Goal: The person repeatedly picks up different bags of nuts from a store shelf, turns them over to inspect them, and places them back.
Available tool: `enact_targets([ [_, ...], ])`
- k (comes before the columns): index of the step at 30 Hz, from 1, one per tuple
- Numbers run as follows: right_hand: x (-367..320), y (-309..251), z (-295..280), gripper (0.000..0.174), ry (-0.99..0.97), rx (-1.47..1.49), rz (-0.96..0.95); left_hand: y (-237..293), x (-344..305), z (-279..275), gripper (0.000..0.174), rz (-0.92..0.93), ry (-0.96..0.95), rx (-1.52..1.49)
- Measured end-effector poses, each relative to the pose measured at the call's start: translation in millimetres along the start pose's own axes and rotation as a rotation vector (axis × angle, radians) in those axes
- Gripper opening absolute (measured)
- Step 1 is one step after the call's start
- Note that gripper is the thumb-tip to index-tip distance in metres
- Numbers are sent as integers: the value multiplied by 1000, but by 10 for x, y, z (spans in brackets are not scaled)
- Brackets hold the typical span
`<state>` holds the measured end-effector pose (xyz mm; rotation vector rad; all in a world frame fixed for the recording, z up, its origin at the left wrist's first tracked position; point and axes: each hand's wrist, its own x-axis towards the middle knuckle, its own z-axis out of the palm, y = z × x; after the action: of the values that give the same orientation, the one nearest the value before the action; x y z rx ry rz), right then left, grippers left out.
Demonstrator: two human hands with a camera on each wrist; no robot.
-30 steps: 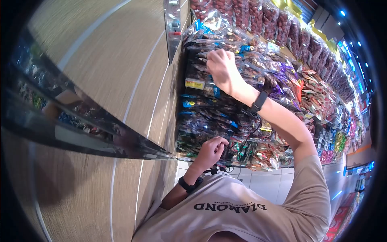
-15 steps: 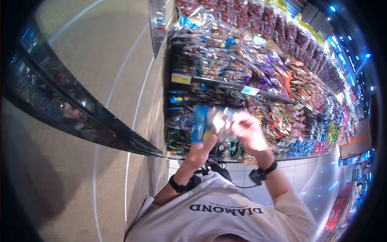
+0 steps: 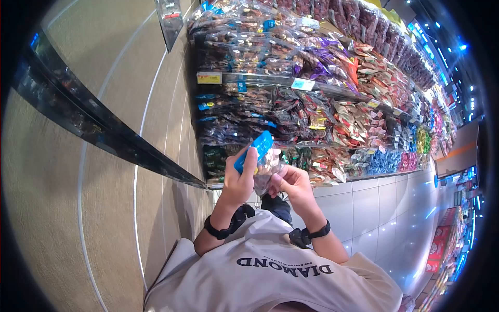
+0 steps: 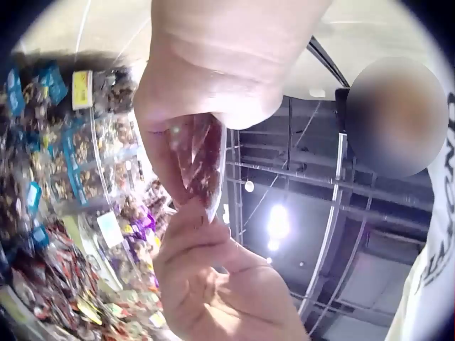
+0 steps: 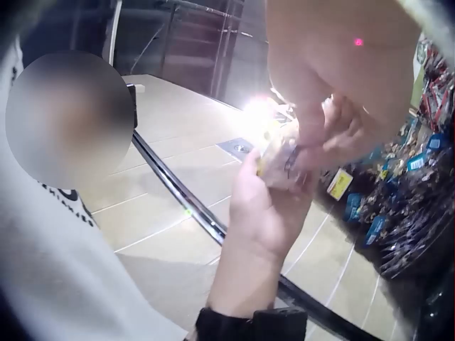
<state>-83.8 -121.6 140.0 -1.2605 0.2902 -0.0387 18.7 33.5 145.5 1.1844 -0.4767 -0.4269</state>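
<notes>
A clear bag of nuts [image 3: 267, 164] with a blue label [image 3: 264, 140] is between both hands in front of the chest. My left hand [image 3: 240, 178] grips the label side, thumb lying over the front. On the other side, my right hand [image 3: 296, 188] pinches the bag's clear end between thumb and fingers. Seen from the left wrist, the bag [image 4: 202, 160] shows edge-on, with the right hand's fingertips [image 4: 193, 213] at its lower end. In the right wrist view, the left hand [image 5: 266, 209] supports the bag [image 5: 281, 162] from below.
Shelves of packaged snacks [image 3: 291, 112] stand ahead, with price tags [image 3: 209, 78] along their edges. Bulky bags of reddish contents [image 3: 358, 18] line the top. A wood-look panel [image 3: 119, 130] with a dark glossy strip [image 3: 104, 127] is on the left. Pale floor tiles [image 3: 364, 203] show at right.
My right hand came down from the upper shelf to meet the left, and the bag of nuts appeared between them. Since then, both hands have drawn it lower, closer to the body.
</notes>
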Motion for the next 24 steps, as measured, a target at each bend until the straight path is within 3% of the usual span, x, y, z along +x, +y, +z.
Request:
enact_targets([
  [2,-67,49,28,16,51,132,-119,26,-19,76,51,-39,-10,-244],
  [6,-194,-22,134,11,175,202,-202,-467,-56,128,33,-47,33,-181],
  [7,-208,-30,151,9,209,210,-217,-219,-74,328,33,-4,83,-331],
  [9,-229,-46,171,6,227,211,-221,-232,-85,384,34,-18,161,-365],
  [12,-289,-96,155,6,101,59,-89,-118,-53,276,42,-66,53,-369],
  [13,-301,-119,160,6,109,60,-76,-188,11,237,65,-47,77,-257],
  [21,-334,-191,150,10,37,-58,-91,-192,-48,202,64,-120,4,-314],
  [23,-323,-214,161,11,18,-66,-101,-190,-65,209,47,-177,9,-532],
  [24,-321,-218,157,12,14,-65,-87,-150,-72,215,48,-174,-10,-536],
])
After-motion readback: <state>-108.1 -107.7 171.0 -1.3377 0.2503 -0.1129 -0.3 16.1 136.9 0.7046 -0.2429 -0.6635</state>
